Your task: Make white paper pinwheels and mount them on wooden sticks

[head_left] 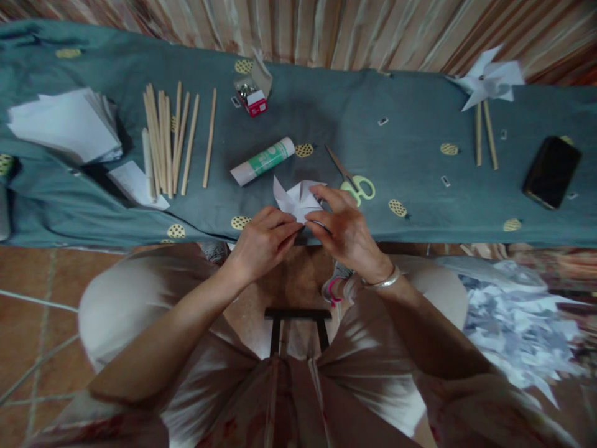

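Note:
A white paper pinwheel [297, 198], its blades partly folded in, is held between my two hands near the front edge of the cloth-covered table. My left hand [268, 239] pinches its lower left edge with thumb and forefinger. On the other side, my right hand [342, 227] grips the right blades, fingers bent over the paper. Just beyond the paper lies a glue stick [263, 162] with a green label. To the right of it rest scissors [357, 185] with light green handles, close to my right hand. My fingers cover part of the pinwheel's lower edge.
Several wooden sticks [165, 140] and a stack of white paper [65, 124] lie at left. An open small box [254, 96] holds shiny metal pieces. At right are finished pinwheels [489, 78] on sticks and a black phone [553, 171]. A bag of paper pieces [517, 323] sits below.

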A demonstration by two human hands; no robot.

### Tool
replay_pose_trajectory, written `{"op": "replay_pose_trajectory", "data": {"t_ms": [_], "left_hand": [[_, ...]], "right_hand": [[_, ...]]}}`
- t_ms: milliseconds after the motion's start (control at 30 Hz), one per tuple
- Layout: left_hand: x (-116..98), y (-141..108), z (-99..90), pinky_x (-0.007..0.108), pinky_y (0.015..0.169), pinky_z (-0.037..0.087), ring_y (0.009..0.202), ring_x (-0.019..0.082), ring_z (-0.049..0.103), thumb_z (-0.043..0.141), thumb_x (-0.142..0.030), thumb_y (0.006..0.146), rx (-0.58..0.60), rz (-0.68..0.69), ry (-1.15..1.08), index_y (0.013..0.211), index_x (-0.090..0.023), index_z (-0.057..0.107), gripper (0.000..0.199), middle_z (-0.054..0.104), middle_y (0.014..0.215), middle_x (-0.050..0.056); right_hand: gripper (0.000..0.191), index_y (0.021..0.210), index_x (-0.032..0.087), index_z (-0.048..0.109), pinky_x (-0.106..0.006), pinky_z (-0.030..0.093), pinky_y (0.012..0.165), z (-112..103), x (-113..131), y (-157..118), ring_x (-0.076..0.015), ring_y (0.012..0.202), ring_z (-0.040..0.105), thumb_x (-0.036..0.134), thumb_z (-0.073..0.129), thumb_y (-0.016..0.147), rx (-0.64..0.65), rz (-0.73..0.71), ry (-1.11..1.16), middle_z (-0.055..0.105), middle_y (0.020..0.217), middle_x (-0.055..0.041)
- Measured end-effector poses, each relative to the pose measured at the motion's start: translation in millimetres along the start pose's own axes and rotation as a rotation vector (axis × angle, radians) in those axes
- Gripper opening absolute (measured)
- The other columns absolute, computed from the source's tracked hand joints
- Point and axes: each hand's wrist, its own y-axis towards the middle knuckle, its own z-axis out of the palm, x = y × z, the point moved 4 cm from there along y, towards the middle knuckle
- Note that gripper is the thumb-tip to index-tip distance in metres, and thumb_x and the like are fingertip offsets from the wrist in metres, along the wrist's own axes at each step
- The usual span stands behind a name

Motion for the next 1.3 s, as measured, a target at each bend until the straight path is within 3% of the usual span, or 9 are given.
{"op": "replay_pose_trajectory", "data": {"t_ms": [433,767,1000,1300], "left_hand": [[1.8,-0.2,1.2,0.032,0.074,0.054,0.085,0.019,0.063,0.056,-0.019,0.096,0.025,-0.046,-0.002,0.101,-0.017,0.074,0.019,0.072,0.091,0.007],[2.7,-0.9,2.2,0.033,0.077,0.052,0.087,0.019,0.062,0.054,-0.019,0.096,0.048,-0.059,-0.013,0.102,-0.017,0.074,0.020,0.072,0.092,0.007],[2.9,-0.6,1.9,0.033,0.076,0.052,0.086,0.019,0.063,0.056,-0.019,0.096,0.038,-0.048,-0.004,0.101,-0.017,0.074,0.019,0.072,0.091,0.006],[3.1,-0.2,2.1,0.034,0.076,0.053,0.087,0.019,0.063,0.054,-0.019,0.096,0.058,-0.064,-0.016,0.103,-0.018,0.073,0.021,0.072,0.093,0.007]], "right_hand": [[0.031,0.095,0.022,0.071,-0.053,0.042,0.108,0.0,3.6,-1.1,-0.0303,0.129,0.048,0.038,0.045,0.100,0.021,0.011,-0.052,0.054,0.143,-0.0091],[0.026,0.118,0.027,0.063,-0.055,0.040,0.112,1.5,3.7,-3.4,-0.0287,0.135,0.043,0.032,0.045,0.101,0.009,-0.039,-0.061,0.047,0.151,-0.0062],[0.032,0.126,0.029,0.060,-0.062,0.037,0.112,3.7,5.5,-3.1,-0.0312,0.143,0.038,0.022,0.044,0.099,0.083,-0.031,-0.090,0.039,0.157,-0.0079],[0.030,0.121,0.026,0.063,-0.061,0.037,0.112,2.8,7.1,-0.8,-0.0300,0.143,0.038,0.019,0.045,0.098,0.098,-0.034,-0.093,0.042,0.156,-0.0103]]}}
